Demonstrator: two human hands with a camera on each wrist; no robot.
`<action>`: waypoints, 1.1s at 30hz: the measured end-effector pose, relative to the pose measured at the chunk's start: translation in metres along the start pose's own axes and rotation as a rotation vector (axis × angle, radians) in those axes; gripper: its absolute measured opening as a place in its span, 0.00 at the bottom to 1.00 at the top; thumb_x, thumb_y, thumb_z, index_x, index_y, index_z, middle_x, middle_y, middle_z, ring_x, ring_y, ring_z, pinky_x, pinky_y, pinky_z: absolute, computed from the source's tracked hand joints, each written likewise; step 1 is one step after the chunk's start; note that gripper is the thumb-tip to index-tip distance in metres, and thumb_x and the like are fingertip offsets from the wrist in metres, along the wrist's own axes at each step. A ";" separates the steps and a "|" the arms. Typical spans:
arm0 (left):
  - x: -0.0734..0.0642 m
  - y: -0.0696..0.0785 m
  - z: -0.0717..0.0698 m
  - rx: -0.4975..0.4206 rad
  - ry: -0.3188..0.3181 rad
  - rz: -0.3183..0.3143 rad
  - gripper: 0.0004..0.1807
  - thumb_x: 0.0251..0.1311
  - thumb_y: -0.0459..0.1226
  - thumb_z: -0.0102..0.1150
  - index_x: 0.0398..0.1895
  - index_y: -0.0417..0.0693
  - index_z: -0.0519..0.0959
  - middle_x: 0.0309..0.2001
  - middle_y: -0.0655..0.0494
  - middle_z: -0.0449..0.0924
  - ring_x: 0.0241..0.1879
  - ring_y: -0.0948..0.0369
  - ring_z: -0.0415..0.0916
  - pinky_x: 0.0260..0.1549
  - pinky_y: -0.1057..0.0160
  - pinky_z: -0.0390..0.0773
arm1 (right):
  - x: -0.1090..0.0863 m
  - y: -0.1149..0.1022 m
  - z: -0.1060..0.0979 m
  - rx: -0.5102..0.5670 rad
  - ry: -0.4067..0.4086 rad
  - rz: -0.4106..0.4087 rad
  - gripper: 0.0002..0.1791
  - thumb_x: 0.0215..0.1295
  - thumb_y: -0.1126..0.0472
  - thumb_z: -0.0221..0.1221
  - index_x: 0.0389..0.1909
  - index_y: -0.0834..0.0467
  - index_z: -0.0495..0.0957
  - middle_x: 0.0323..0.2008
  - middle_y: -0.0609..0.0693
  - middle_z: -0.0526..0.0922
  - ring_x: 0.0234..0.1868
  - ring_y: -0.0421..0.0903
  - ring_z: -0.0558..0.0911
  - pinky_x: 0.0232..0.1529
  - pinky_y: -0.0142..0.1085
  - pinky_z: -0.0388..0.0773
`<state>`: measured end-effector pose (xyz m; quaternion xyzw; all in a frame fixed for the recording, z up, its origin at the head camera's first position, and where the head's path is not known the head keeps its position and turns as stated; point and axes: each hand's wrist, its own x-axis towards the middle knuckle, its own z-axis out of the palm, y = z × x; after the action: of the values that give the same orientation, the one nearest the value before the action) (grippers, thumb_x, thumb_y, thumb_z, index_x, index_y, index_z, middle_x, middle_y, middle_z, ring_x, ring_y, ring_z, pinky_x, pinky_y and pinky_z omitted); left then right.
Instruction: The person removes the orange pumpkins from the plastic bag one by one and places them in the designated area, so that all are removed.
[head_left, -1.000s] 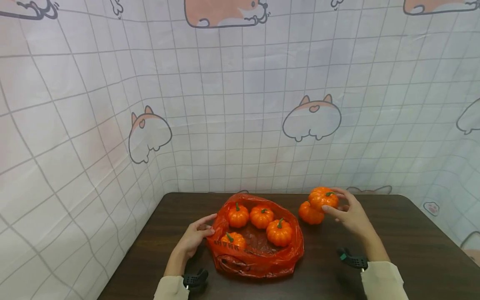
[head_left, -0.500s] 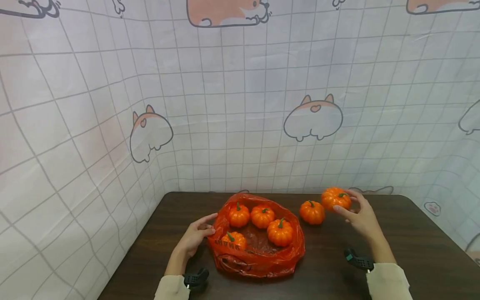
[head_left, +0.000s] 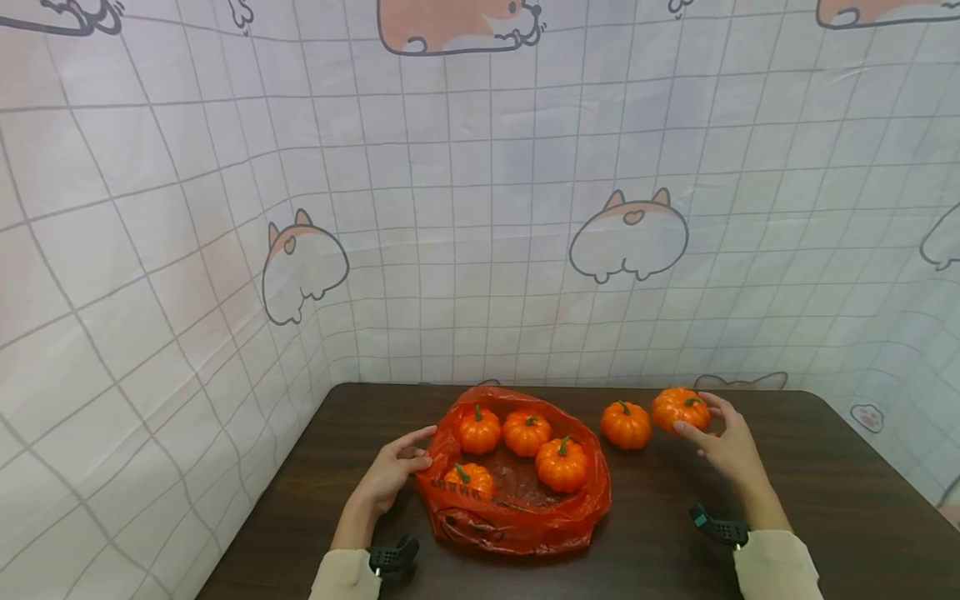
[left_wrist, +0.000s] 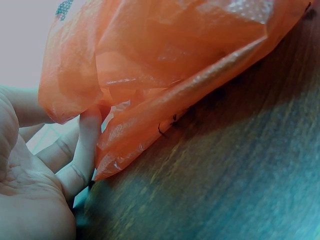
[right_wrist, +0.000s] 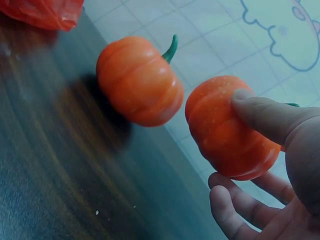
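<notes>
My right hand (head_left: 731,442) grips a small orange pumpkin (head_left: 678,410), thumb on its near side and fingers round the far side. In the right wrist view this pumpkin (right_wrist: 232,130) is tilted, its green stem mostly hidden by the thumb. Just left of it, another pumpkin (head_left: 626,425) stands on the table, stem up. My left hand (head_left: 386,475) holds the left rim of a red plastic bag (head_left: 517,533); the left wrist view shows fingers on both sides of the film (left_wrist: 75,95). Inside the wide-mouthed bag lie several more pumpkins, among them one at the right (head_left: 562,465).
The dark wooden table (head_left: 645,542) ends at a back edge close behind the bag and pumpkins. A white grid-patterned cloth (head_left: 465,250) with cartoon dogs hangs behind it and along the left. Dark wrist devices (head_left: 720,527) sit on both forearms.
My right hand has moved the held pumpkin rightward, away from in front of the standing one, then lowered it beside that pumpkin. The left hand and the bag have stayed in place.
</notes>
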<state>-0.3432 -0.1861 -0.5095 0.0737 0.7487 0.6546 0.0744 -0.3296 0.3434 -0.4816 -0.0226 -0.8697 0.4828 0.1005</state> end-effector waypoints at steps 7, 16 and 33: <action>0.001 0.000 0.000 -0.005 -0.001 -0.001 0.30 0.69 0.30 0.58 0.74 0.46 0.70 0.41 0.49 0.81 0.41 0.59 0.78 0.42 0.61 0.79 | -0.001 0.009 0.001 -0.007 -0.025 0.047 0.49 0.71 0.46 0.62 0.80 0.64 0.48 0.73 0.78 0.51 0.50 0.62 0.82 0.37 0.35 0.83; 0.001 0.000 0.001 0.005 0.011 -0.006 0.29 0.69 0.30 0.58 0.73 0.47 0.71 0.42 0.49 0.81 0.43 0.59 0.78 0.44 0.61 0.78 | 0.000 0.021 0.003 0.003 -0.044 0.079 0.49 0.71 0.46 0.62 0.80 0.66 0.47 0.73 0.78 0.52 0.54 0.63 0.78 0.36 0.32 0.83; 0.002 -0.001 0.001 -0.004 -0.002 -0.006 0.29 0.69 0.29 0.58 0.74 0.46 0.70 0.41 0.51 0.81 0.41 0.59 0.78 0.41 0.61 0.79 | 0.005 0.031 0.005 0.011 -0.053 0.084 0.50 0.72 0.46 0.61 0.80 0.65 0.46 0.74 0.79 0.49 0.62 0.70 0.70 0.39 0.32 0.83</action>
<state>-0.3449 -0.1852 -0.5101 0.0719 0.7476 0.6558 0.0772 -0.3374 0.3568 -0.5094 -0.0457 -0.8677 0.4916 0.0575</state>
